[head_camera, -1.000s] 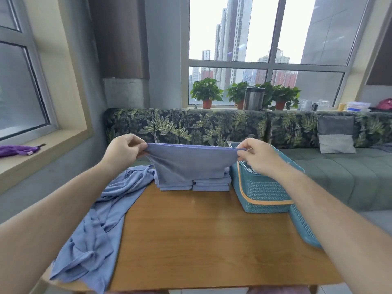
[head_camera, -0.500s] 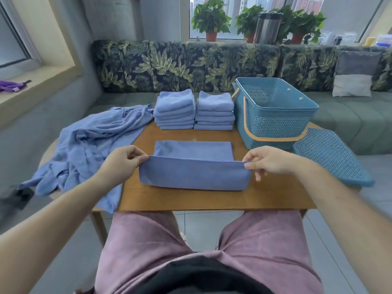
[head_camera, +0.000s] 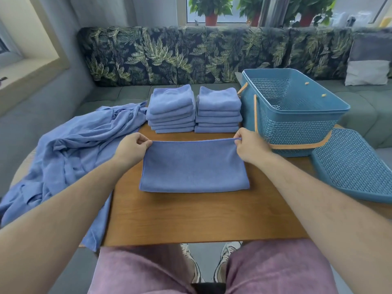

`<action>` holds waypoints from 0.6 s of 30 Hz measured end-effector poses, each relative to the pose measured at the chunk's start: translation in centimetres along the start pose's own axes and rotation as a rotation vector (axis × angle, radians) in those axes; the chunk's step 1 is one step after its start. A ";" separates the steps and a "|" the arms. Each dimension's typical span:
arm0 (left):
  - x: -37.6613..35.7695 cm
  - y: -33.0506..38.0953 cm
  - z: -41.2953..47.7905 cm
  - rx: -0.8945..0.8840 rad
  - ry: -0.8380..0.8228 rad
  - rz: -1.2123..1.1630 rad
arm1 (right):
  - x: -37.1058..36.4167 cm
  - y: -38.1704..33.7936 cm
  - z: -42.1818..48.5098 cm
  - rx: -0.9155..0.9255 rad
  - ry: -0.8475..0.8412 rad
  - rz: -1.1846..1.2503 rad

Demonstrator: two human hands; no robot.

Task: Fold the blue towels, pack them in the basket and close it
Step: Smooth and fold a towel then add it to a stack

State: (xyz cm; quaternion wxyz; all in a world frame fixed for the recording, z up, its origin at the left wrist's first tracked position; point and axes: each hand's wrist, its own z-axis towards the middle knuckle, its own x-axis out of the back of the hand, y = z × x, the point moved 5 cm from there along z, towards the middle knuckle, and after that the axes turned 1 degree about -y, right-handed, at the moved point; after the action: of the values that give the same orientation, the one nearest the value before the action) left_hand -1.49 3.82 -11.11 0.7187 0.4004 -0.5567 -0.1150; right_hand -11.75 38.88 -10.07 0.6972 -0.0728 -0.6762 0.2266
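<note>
On the table point(head_camera: 191, 217), head view: the towel point(head_camera: 194, 166) now lies flat, doubled into a wide rectangle, with its fold toward the person and its free edges at the far side. A second ago it hung in the air, stretched between both hands. Half a second ago its far half was down on the wood and the near part was lifted, coming over. That fold is now closed. The left hand point(head_camera: 132, 148) pinches the far left corner between thumb and curled fingers, and the right hand point(head_camera: 250, 148) pinches the far right corner the same way; neither has let go. Just behind the towel are two stacks of folded towels, the left stack point(head_camera: 171, 111) and the right stack point(head_camera: 218, 111), side by side and unmoved. The right stack sits just beside the basket point(head_camera: 297, 132). The basket stands open at the back right, and no towel shows inside it. The lid point(head_camera: 352, 166) lies flat to the right of the basket, hanging over the table edge. A loose heap of blue cloth point(head_camera: 74, 149) drapes off the left side, unfolded. Judgement: the first fold on this towel is done, but it is wider than the stacked ones, so it likely needs another fold across. Packing and closing have not begun.
</note>
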 end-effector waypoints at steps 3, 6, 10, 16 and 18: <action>-1.9 -1.2 1.4 0.053 -0.046 0.021 | -2.3 0.0 0.5 -0.047 -0.050 -0.119; -3.4 -2.8 1.6 0.090 -0.041 -0.009 | -4.1 -1.8 -0.1 -0.001 0.023 -0.310; -3.8 -3.5 1.0 0.113 0.001 -0.119 | -7.2 -8.0 -1.5 0.319 0.134 -0.099; -3.8 -3.7 1.0 0.094 -0.083 -0.013 | -12.2 -12.6 -2.2 0.415 0.044 0.079; -3.9 -3.5 0.8 0.078 -0.107 0.029 | -12.9 -12.4 -2.3 0.418 0.039 0.049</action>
State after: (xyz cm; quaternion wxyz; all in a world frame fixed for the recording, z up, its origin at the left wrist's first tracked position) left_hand -2.62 3.58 -16.29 0.6734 0.4133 -0.6041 -0.1039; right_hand -6.56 23.02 -16.94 0.7044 0.0526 -0.5987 0.3776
